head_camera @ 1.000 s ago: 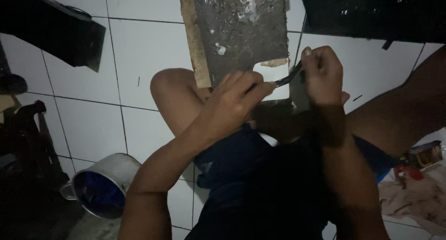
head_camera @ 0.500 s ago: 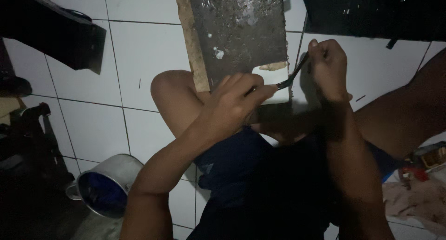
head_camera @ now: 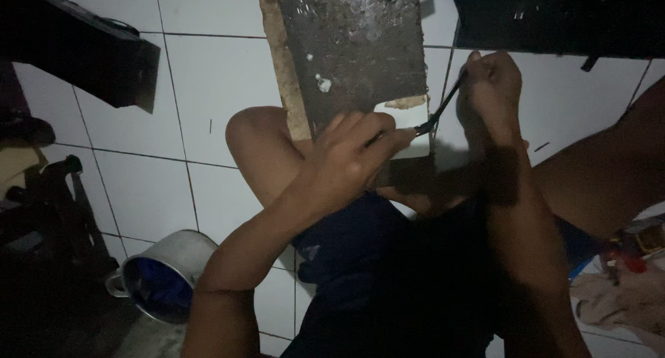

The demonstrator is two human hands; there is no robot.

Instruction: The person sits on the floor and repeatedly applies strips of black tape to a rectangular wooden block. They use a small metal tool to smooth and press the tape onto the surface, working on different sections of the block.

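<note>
- Over the white tiled floor (head_camera: pixel 215 81), left hand (head_camera: pixel 353 157) grips a small tool (head_camera: pixel 415 131).
- Right hand (head_camera: pixel 488 88) is clenched on a dark wire (head_camera: pixel 447 101).
- Worn board (head_camera: pixel 353 46) lies just beyond.

Metal mug (head_camera: pixel 165 278) (blue inside) on white floor tiles (head_camera: pixel 215 88); crumpled cloth (head_camera: pixel 623 299).

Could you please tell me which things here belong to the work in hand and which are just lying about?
In use:
- left hand, gripping a small tool
- right hand, pulling a thin dark strip
- worn board resting by the knee

Lying about:
- metal mug on the tiles
- dark box at the left
- cloth and small bits at the right
</note>
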